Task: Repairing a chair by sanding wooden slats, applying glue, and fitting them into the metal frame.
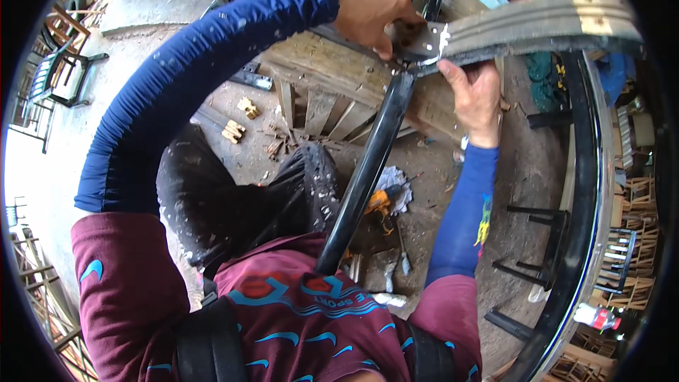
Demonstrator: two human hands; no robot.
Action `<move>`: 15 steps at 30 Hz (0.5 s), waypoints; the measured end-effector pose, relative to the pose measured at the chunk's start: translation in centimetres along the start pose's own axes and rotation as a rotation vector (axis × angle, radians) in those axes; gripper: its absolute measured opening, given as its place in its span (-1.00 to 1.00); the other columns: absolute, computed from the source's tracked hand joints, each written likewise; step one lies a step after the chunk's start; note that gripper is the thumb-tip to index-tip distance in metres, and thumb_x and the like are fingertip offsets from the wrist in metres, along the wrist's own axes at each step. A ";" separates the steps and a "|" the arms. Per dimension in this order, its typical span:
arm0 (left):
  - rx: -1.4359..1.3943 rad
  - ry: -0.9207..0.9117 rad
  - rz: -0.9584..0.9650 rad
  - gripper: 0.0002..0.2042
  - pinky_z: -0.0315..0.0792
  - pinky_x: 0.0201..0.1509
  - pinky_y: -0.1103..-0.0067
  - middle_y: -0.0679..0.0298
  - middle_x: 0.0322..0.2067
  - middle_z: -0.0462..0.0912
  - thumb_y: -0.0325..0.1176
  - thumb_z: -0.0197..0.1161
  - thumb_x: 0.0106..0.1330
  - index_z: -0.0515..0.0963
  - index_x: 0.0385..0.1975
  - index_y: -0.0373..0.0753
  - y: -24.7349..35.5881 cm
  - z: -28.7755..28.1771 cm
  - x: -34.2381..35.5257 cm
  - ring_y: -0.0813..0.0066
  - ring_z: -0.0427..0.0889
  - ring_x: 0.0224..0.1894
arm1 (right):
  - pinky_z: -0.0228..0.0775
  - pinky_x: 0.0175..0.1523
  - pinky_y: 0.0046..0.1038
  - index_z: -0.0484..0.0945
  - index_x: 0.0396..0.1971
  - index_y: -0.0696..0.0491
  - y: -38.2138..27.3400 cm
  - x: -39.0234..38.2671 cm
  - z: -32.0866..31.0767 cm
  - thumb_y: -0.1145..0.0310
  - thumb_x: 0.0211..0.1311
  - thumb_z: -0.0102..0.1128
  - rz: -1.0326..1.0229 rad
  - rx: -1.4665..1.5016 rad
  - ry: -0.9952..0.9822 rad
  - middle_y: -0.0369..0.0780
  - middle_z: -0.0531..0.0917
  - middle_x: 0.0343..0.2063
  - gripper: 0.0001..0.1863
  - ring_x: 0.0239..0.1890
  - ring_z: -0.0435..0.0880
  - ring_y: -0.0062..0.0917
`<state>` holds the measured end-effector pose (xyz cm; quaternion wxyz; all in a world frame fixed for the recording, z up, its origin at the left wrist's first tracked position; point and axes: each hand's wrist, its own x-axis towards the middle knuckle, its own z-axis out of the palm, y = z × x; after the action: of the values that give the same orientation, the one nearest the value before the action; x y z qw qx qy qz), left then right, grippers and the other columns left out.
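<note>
A curved wooden rail (pixel 523 27) with a dark lower edge crosses the upper right. My left hand (pixel 373 14) reaches over to the rail's left end, thumb and fingers closed around a small brown piece beside a shiny metal plate (pixel 433 39). What that piece is, I cannot tell. Under the rail, my right hand (pixel 477 95) grips its near edge, thumb up against it and fingers partly hidden behind. From just below this joint a black metal tube (pixel 371 163) slants down to my chest.
Behind the hands stands a rough wooden bench (pixel 318 64). On the littered floor lie a yellow power drill (pixel 380 201), a white rag (pixel 400 187) and wood offcuts (pixel 233 131). A long black frame (pixel 583 191) curves along the right; chairs (pixel 64 71) stand at left.
</note>
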<state>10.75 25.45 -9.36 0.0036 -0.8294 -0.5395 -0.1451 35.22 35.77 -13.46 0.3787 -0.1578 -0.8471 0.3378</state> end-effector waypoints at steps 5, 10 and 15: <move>0.198 -0.245 0.064 -0.44 0.59 -0.07 0.29 -0.03 -0.27 0.75 -0.12 0.55 0.00 0.61 -0.04 -0.32 1.8 -2.7 1.7 0.01 0.74 -0.17 | 0.52 -0.05 -0.36 0.71 -0.18 0.19 -1.5 1.1 -2.3 0.16 0.23 0.48 -0.167 -0.326 -0.154 -0.05 0.77 -0.34 -0.62 -0.27 0.74 -0.26; 0.164 -0.249 -0.042 -0.43 0.57 -0.08 0.32 0.02 -0.23 0.75 -0.05 0.59 -0.06 0.65 -0.11 -0.30 2.2 -2.7 2.6 0.09 0.73 -0.17 | 0.47 0.05 -0.36 0.67 -0.07 0.17 -1.2 0.9 -2.2 0.09 0.23 0.47 -0.025 -0.345 -0.187 -0.14 0.78 -0.17 -0.54 -0.15 0.69 -0.39; 0.014 -0.316 -0.094 -0.43 0.57 -0.06 0.31 0.00 -0.24 0.75 -0.08 0.59 -0.08 0.63 -0.11 -0.33 2.5 -2.2 3.1 0.03 0.72 -0.16 | 0.48 -0.02 -0.33 0.63 -0.12 0.18 -0.1 0.3 -1.8 0.12 0.20 0.50 -0.159 -0.166 -0.095 -0.13 0.75 -0.27 -0.55 -0.24 0.66 -0.36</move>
<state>13.67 26.83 -6.16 -0.0823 -0.8158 -0.5724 -0.0091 36.33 36.67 -12.34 0.3495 -0.1049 -0.8989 0.2425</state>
